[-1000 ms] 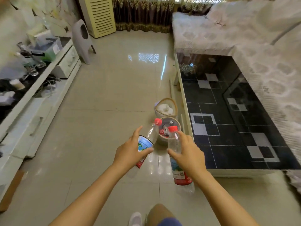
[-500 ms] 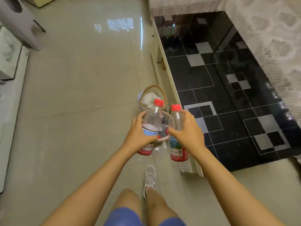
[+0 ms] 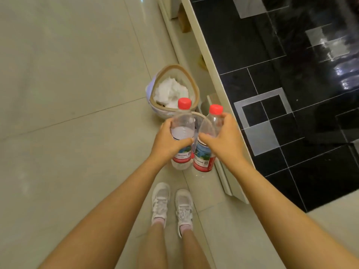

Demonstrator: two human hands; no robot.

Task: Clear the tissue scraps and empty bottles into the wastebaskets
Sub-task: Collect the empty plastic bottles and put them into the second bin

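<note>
Bare arms and legs, white lace-up sneakers (image 3: pixel 172 205), pale socks.

Glossy pale beige tile floor (image 3: pixel 68 94), thin grout lines, fills 9 o'clock side. Low table (image 3: pixel 215 74) with cream edge runs 12 to 4 o'clock; black top, grey square inlays, window glare at 2 o'clock.

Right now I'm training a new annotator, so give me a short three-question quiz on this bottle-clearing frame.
1. True or false: each hand holds a capped bottle.
2. What fills the far basket? A) tissue B) bottles C) shoes
3. Which side of the table do the baskets stand on?

Key:
1. True: left hand grips the left bottle, right hand the right bottle.
2. A, white tissue.
3. Its left, on the floor.
</note>
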